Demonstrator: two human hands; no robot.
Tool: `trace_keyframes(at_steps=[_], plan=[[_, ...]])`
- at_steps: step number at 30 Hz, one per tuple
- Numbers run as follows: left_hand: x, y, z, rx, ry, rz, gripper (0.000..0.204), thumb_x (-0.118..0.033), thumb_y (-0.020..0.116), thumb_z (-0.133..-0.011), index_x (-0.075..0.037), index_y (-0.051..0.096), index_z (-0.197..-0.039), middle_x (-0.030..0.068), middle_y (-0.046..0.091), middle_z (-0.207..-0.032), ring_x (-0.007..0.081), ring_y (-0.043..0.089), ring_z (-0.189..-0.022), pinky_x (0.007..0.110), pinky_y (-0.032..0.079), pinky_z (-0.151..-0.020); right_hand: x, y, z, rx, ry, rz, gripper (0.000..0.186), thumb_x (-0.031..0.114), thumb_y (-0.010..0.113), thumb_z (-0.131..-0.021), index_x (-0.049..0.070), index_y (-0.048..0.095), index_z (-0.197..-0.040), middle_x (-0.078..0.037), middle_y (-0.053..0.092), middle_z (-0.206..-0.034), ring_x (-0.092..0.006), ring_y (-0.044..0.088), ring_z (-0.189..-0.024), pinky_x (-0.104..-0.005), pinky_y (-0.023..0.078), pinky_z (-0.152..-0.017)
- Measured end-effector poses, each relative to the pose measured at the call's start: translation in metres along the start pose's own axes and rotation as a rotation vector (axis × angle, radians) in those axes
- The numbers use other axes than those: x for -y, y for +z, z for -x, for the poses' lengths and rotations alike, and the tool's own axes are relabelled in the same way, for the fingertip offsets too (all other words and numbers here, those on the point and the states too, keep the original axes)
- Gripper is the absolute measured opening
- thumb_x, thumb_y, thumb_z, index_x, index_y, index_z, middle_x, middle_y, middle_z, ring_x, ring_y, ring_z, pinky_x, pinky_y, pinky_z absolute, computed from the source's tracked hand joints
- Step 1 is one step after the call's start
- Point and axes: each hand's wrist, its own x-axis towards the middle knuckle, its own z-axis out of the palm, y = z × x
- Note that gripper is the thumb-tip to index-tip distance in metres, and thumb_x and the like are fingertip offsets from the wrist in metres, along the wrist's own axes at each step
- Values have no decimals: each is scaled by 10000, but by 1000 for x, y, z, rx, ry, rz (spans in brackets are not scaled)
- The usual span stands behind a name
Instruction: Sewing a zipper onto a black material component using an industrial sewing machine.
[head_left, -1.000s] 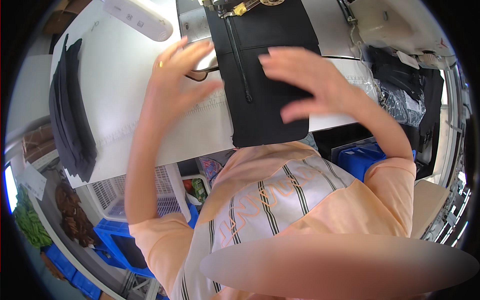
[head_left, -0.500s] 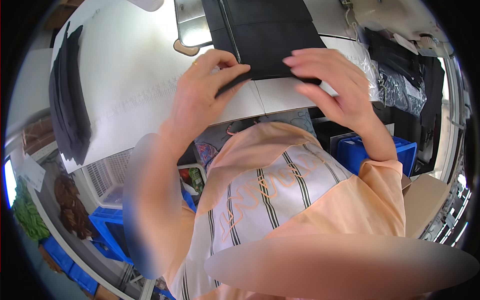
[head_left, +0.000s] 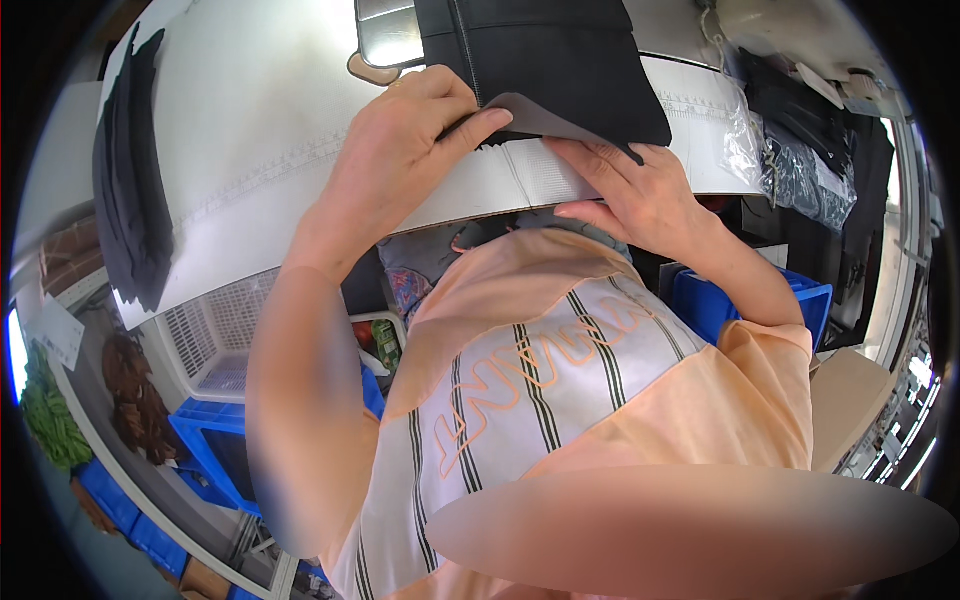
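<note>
While left hand pinches cloth by edge, right hand gapes, contact unclear; cloth likely soft, light: hold edges.

Wears a light peach shirt with short, loose sleeves, the right one bunched in soft folds. Has a big white band going on a slant across the front, with peach above and below it. Has dark stripes on the white, each made of thin lines side by side with pale gaps. Has big wiggly letters in peach outline over the stripes. Has bare hands, with a small gold-coloured ring on the left one. Looks blurry near the neck.
</note>
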Motion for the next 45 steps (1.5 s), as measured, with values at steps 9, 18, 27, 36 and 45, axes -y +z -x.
trace_keyframes(at_steps=[9,18,27,36,45], plan=[[3,29,44,-121,230,-478,558,-64,747,-649,-78,651,-1199,84,528,-1135,277,549,-1042,394,468,-874,19,-33,-3,-87,-150,-150,302,260,760,-777,23,669,-940,-81,623,-833,-253,615,-737,-365,500,-616],[9,31,45,-124,280,-497,556,-44,671,-670,-78,639,-1225,90,542,-1174,264,548,-1080,464,452,-936,-56,18,-94,-190,-81,24,391,48,636,-811,101,623,-1198,-22,592,-1224,-232,558,-1079,-351,456,-882],[7,29,48,-88,252,-562,580,-136,725,-679,-120,637,-1252,77,553,-1218,258,553,-1122,499,432,-984,-49,25,-88,-160,-81,159,519,14,628,-764,134,585,-1267,-4,557,-1291,-207,540,-1108,-359,439,-927],[7,15,44,-45,335,-541,569,-460,767,-724,-154,667,-1193,57,585,-1230,240,600,-1094,484,401,-1029,-15,21,-45,-121,-173,-74,454,82,613,-779,64,615,-1232,-66,569,-1314,-238,569,-1116,-373,485,-908],[38,-9,-6,-139,302,-448,312,-265,720,-843,-97,676,-1102,29,652,-1153,213,635,-1009,511,375,-1047,-11,13,-54,-68,-227,-1,399,119,598,-796,95,642,-1192,-71,597,-1258,-238,581,-1057,-363,498,-871]])
